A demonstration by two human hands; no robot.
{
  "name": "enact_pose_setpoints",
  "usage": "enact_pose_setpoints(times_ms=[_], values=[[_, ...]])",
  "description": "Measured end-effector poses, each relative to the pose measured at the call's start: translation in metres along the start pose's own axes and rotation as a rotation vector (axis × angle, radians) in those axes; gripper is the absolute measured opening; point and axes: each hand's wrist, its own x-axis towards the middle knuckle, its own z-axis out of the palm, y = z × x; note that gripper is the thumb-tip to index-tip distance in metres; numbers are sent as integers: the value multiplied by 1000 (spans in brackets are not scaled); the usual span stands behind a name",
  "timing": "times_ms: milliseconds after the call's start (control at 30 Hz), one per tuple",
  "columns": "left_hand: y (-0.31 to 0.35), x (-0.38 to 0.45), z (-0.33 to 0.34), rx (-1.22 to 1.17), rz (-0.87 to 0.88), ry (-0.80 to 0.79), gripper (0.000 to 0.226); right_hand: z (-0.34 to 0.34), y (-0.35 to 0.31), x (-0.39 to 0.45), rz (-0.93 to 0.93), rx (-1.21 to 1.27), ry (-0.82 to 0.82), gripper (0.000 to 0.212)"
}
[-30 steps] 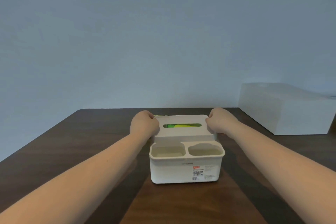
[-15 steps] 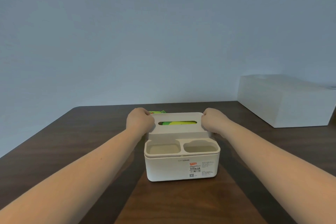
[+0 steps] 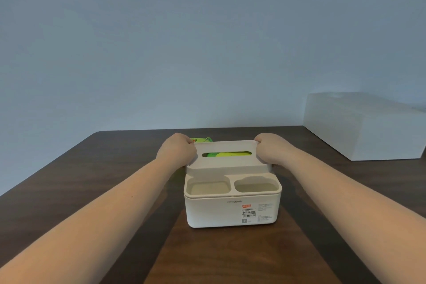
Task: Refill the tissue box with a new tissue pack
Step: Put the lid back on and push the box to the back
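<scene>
Fingertips: your left hand [image 3: 177,151] and right hand [image 3: 270,150] curl over the side edges of the lid [image 3: 227,155], so your fingertips are out of sight beyond your knuckles.
Grip: both hands are closed on the lid, one at each short end, with the dispensing slot [image 3: 227,154] midway between them.
Lid seating: you cannot tell whether the lid is fully pressed down; its far left corner, just past your left knuckles, appears to sit a little proud.
Tissue pack: green and yellow wrapping [image 3: 221,154] shows through the slot between your hands, and a green corner with a red mark pokes out behind your left hand; the rest of the pack is hidden inside.
Tissue box: the white box [image 3: 230,210] stands on the dark wooden table [image 3: 69,186], directly under your grip.
Front compartments: two open pockets lie nearer you than your hands, a squarish one on the left [image 3: 208,189] and a rounded one on the right [image 3: 257,186]; both look bare.
Label: the sticker [image 3: 249,213] on the near face is too small to read.
White block: a large pale box [image 3: 364,126] sits well to the right of your right hand, cut off by the frame edge.
</scene>
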Motion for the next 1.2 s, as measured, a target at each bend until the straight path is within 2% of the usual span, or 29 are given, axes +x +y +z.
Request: enact_pose_setpoints(times_ms=[100, 200, 300, 400, 500, 600, 700, 767, 867, 1033, 1200], values=[[5, -2, -2, 86, -11, -32, 26, -2, 0, 4, -15, -67, -23, 17], [15, -8, -1, 242, 5, -25, 12, 0, -2, 3, 1, -124, -22, 13], [20, -11, -1, 319, 31, -18, 9, -1, -7, -2, 15, -189, -18, 28], [21, -21, -9, 309, 29, -53, 20, -7, -11, -10, 34, -220, -43, 34], [17, -38, -14, 208, 34, -144, 37, -5, -8, -27, 14, -84, -42, 30], [2, -61, -7, -52, 18, -156, 49, 4, 2, -47, 1, 67, -4, 42], [-13, -83, 0, -325, -41, -186, 47, 9, 10, -66, 6, 202, 14, 45], [-24, -90, 3, -427, -16, -200, 46, 9, 18, -75, 13, 353, -18, 40], [-30, -97, 8, -390, 14, -198, 28, 9, 32, -91, 3, 399, -107, 37], [-27, -97, 13, -386, -64, -211, 41, 13, 36, -95, -67, 174, -141, 33], [-20, -94, 12, -307, -93, -193, 32, 7, 37, -93, -29, 198, -270, 31]])
